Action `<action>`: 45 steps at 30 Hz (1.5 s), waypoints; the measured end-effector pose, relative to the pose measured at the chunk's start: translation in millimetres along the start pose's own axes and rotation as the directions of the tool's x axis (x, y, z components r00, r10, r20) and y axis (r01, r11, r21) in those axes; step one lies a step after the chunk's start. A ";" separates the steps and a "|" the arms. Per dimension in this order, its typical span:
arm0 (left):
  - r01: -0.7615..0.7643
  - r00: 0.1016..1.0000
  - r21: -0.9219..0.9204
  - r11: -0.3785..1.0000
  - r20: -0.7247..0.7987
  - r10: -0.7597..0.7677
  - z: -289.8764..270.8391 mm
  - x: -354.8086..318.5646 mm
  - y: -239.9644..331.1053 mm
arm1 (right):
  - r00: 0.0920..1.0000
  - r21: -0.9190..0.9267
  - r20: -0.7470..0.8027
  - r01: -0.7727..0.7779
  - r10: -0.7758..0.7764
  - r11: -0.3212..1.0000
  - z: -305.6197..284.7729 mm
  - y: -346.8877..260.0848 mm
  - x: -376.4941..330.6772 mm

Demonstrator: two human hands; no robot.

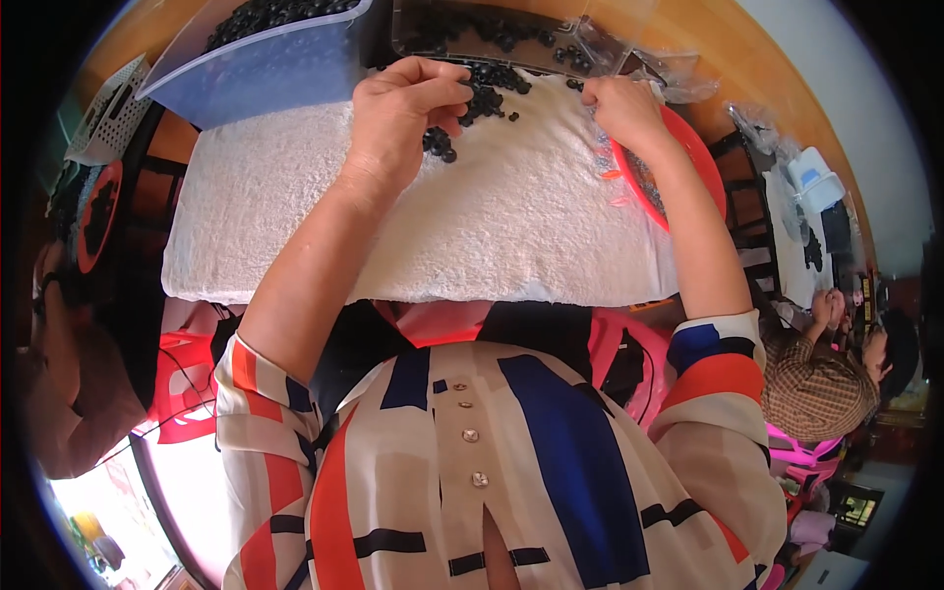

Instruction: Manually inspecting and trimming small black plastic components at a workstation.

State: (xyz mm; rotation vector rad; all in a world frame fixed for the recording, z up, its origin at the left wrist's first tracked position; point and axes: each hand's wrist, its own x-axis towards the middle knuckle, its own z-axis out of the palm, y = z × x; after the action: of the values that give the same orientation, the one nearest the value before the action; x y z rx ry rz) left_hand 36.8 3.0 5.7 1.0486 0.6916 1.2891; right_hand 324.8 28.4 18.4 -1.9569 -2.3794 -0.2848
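My left hand (401, 110) is over the far part of a white towel (295, 197), its thumb and forefinger pinched together. Small round black pieces (486, 98) lie in a loose pile just past its fingertips, and a few more are under the hand. Whether a piece is in that pinch, I cannot make out. To the right, my right hand (627, 110) is closed near the far rim of a red round basin (700, 157). A dark piece shows beside its fingertips, but what they hold is hidden.
A clear plastic bin (265, 84) heaped with black pieces stands at the far left. Behind the pile is a clear tray (531, 57) with more pieces. Plastic bags (688, 74) lie at the far right. Other people sit at both sides, one in a checked shirt (821, 388).
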 end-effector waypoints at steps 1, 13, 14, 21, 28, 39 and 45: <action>0.005 1.000 0.004 1.000 -0.026 -0.005 0.2 -0.1 0.8 | 1.000 -0.003 0.014 -0.003 0.003 1.000 1.1 -1.5 1.4; -0.028 1.000 0.161 0.987 -0.005 0.029 -7.4 4.6 -1.0 | 0.998 0.589 -0.013 0.052 -0.055 0.807 10.0 -17.7 -6.4; -0.026 1.000 0.163 0.986 -0.009 0.028 -6.3 3.6 -1.8 | 0.998 0.591 -0.011 0.053 -0.058 0.805 7.8 -20.8 -8.1; -0.014 0.999 0.076 0.997 -0.029 0.016 -8.0 3.9 -3.6 | 0.987 0.671 -0.089 0.158 -0.133 0.725 -5.8 -37.7 -13.5; 0.004 0.998 0.060 0.998 -0.061 0.000 -6.9 4.0 -3.0 | 0.963 0.240 -0.204 0.223 -0.176 0.945 6.2 -16.8 -4.7; 0.007 1.000 0.170 0.985 -0.026 -0.003 -9.6 4.4 -4.8 | 0.943 0.145 -0.235 0.274 -0.236 0.951 11.6 -19.9 -3.3; 0.015 1.000 0.187 0.982 -0.029 -0.010 -8.8 4.6 -3.4 | 0.942 0.151 -0.185 0.310 -0.282 0.939 2.6 -21.1 -8.2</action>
State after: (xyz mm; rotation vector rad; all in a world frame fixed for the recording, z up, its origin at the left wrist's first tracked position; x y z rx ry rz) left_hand 31.2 9.6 -0.3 1.1780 0.8529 1.2473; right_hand 306.1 17.0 12.2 -1.4396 -2.4903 -0.2214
